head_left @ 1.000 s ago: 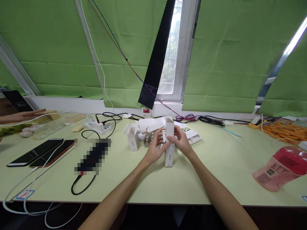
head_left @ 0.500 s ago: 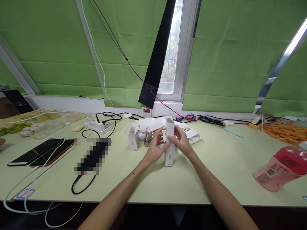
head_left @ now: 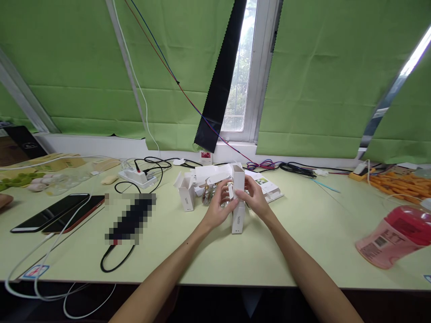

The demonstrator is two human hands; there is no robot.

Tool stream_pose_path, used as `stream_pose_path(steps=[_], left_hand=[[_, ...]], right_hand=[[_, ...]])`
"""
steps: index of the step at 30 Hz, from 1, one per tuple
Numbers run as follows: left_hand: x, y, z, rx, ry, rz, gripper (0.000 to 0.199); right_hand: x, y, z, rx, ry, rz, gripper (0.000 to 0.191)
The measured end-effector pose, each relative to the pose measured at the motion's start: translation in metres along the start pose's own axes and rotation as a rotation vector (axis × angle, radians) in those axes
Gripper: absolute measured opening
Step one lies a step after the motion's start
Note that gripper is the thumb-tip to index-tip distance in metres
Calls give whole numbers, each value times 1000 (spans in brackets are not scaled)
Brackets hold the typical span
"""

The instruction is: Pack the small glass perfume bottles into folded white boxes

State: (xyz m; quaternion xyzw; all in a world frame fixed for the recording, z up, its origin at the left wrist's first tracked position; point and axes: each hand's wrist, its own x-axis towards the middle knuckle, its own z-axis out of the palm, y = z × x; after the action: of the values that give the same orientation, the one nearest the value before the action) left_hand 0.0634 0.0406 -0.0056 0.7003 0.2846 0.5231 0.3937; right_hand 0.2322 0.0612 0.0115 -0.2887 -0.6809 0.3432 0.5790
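Observation:
A tall, narrow white carton (head_left: 237, 220) stands upright on the table in front of me, its top end open. My left hand (head_left: 217, 210) grips it from the left, with thumb and fingers closed near a side flap. On the other side my right hand (head_left: 255, 198) is wrapped round its upper part, thumb across the front. Just behind my left hand lie small glass bottles (head_left: 207, 196), partly hidden by the fingers. A second white carton (head_left: 186, 196) with raised flaps stands to the left. Flat white cartons (head_left: 267, 187) lie behind my right hand.
Phones (head_left: 50, 213), a blurred-out dark device (head_left: 130, 220) and a power strip (head_left: 137, 177) with trailing cables occupy the left. A pink-and-red jar (head_left: 392, 235) and an orange heap (head_left: 400, 185) sit at right. Another person's hand (head_left: 5, 201) shows at the far left edge.
My hands and the carton hold the same position. The other person's hand at the far left edge reaches a little further into view.

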Motion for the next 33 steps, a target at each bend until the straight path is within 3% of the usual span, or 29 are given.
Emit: stream_pose_path(steps=[33], left_hand=[[0, 2, 1, 8, -7, 3, 58]], right_hand=[[0, 2, -2, -6, -5, 10, 55]])
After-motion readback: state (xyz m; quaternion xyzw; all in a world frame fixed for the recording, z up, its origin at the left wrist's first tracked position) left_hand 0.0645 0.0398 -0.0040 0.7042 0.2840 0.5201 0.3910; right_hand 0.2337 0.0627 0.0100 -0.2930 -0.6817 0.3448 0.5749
